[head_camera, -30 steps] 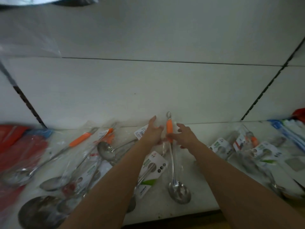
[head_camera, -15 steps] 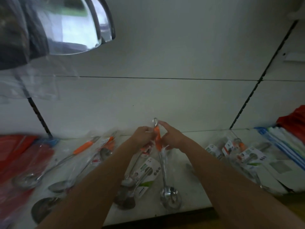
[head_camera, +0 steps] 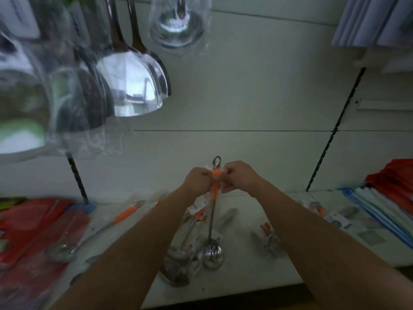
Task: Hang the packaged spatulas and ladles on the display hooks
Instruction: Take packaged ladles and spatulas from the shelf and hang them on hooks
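Ladles and spatulas in clear wrap already hang high on the wall: a wide steel spatula (head_camera: 131, 86) up to the left of the hands and a round ladle bowl (head_camera: 177, 25) almost straight above them, so part of the job looks done. Plenty is left. Several packaged utensils lie loose on the white shelf (head_camera: 234, 278) below the hands, among them an orange-handled spoon (head_camera: 93, 231) off to the left.

The left hand (head_camera: 197, 181) and right hand (head_camera: 240, 176) meet at the top of one orange-handled slotted ladle (head_camera: 213, 220), fingers of both curled and pinching the handle just under its wire loop. It stands upright, bowl down near the shelf. I cannot make out the hook it is meant for.

Against half a second ago the hands and ladle sit higher against the wall, the view has tipped upward, and far more of the hung stock shows overhead.
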